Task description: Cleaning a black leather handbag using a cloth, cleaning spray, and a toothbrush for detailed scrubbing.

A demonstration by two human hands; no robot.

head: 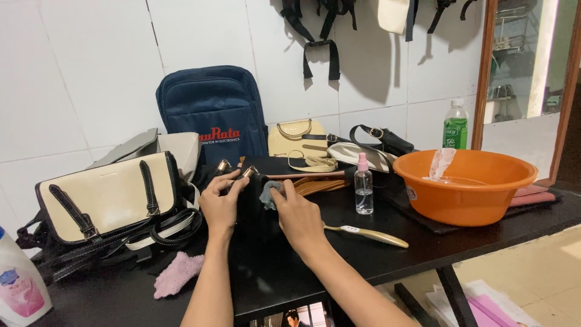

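Black bench (423,251) against white tiled wall (72,72). At centre, left hand (221,206) and right hand (296,218) side by side on black leather bag (254,212), small grey cloth (268,195) under right fingers. Left of hands: cream-and-black buckled satchel (112,197), pink fluffy cloth (177,274) in front of it, white plastic bottle (18,290) at far left edge. Behind: navy fabric backpack (212,109) leaning on wall. Right of hands: gold-handled toothbrush (366,234), clear spray bottle (363,184) behind it, then orange plastic basin (466,188), green drink bottle (456,126) behind basin.
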